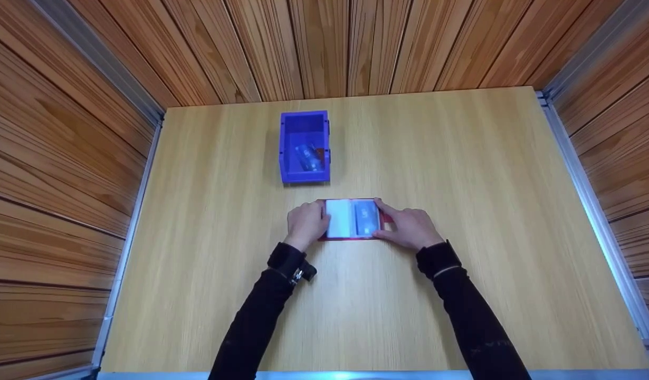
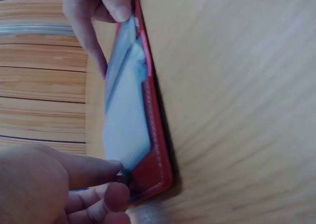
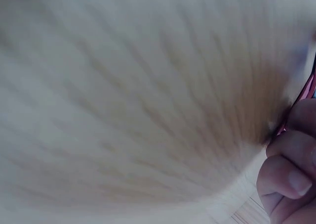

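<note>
A red card holder (image 1: 352, 239) with a stitched edge lies spread on the table, pale plastic sleeves (image 2: 129, 122) inside it; the right-hand sleeve looks bluish. At its left end my left hand (image 1: 307, 221) pinches the edge between thumb and fingers. My right hand (image 1: 410, 227) grips the other end, with the thumb near the front corner and a finger at the far corner. In the right wrist view the curled fingers (image 3: 291, 177) show against a sliver of the red cover. What the fingers cover underneath is hidden.
Beyond the card holder stands a blue bin (image 1: 305, 176) holding a clear plastic item (image 1: 308, 157) and something orange-brown (image 1: 320, 153). The wooden table (image 1: 488, 184) is bounded by metal rails (image 1: 593, 211) and wood-plank walls (image 1: 324, 47).
</note>
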`<state>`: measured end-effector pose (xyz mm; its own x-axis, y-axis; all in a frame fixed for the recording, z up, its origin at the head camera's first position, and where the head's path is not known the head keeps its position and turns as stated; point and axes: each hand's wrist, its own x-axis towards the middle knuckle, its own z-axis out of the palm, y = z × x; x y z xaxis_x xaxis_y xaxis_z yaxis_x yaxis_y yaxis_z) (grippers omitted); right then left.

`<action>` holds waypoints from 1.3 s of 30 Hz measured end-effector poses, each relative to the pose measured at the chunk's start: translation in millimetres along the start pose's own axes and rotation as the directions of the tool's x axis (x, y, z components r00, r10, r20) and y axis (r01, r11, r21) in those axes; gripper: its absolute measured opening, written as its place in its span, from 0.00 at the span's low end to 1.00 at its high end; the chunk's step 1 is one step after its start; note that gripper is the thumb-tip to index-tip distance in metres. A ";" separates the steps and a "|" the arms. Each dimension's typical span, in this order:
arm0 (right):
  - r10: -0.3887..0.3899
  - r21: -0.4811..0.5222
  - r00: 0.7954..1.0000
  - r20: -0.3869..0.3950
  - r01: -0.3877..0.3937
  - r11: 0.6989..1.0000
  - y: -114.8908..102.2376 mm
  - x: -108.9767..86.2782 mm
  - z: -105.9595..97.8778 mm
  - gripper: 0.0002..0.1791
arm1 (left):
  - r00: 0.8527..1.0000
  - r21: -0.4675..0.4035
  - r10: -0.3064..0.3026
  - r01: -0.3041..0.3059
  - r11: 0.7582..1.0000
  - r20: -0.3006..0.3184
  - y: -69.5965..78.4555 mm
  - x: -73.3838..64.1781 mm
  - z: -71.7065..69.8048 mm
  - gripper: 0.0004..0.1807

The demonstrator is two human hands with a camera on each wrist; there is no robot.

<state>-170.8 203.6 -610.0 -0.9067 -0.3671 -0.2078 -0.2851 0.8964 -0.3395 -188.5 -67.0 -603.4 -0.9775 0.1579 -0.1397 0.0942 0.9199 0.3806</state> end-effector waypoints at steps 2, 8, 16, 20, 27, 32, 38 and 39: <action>0.007 0.001 1.000 0.006 -0.007 1.000 0.0 0.2 0.0 0.50 | 1.000 -0.005 0.008 -0.008 1.000 -0.013 0.7 0.0 1.2 0.11; 0.017 0.008 1.000 0.006 -0.017 1.000 -0.4 0.7 1.2 0.50 | 0.991 -0.053 0.135 -0.135 0.989 -0.017 9.0 0.6 5.3 0.07; 0.001 0.009 1.000 -0.021 -0.001 1.000 0.5 1.1 3.6 0.50 | 0.981 -0.147 0.194 -0.189 0.971 0.019 23.5 0.1 13.7 0.10; -0.005 0.008 1.000 -0.031 0.006 1.000 1.2 0.8 3.2 0.49 | 0.987 -0.199 0.157 -0.148 0.969 0.029 28.7 1.8 18.4 0.10; -0.009 0.021 0.999 -0.036 0.010 1.000 0.5 0.3 2.0 0.49 | 0.983 -0.542 0.010 0.092 0.836 0.184 33.3 1.8 17.0 0.12; 0.004 0.032 1.000 -0.024 -0.003 0.999 0.4 -0.1 1.6 0.50 | 0.949 -0.685 -0.015 0.238 0.688 0.314 34.2 3.3 14.7 0.15; -0.014 0.025 0.999 -0.035 0.015 1.000 1.5 0.7 2.4 0.50 | 0.953 -0.587 -0.004 0.190 0.787 0.303 35.8 6.1 17.1 0.14; -0.018 0.024 0.999 -0.036 0.019 1.000 1.5 1.0 2.6 0.50 | 0.958 -0.551 -0.001 0.166 0.818 0.287 35.8 6.3 17.6 0.13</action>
<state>-171.4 203.9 -613.0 -0.9119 -0.3742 -0.1687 -0.2948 0.8830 -0.3654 -188.0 -26.8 -606.8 -0.8824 0.2534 -0.3964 -0.1890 0.5805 0.7920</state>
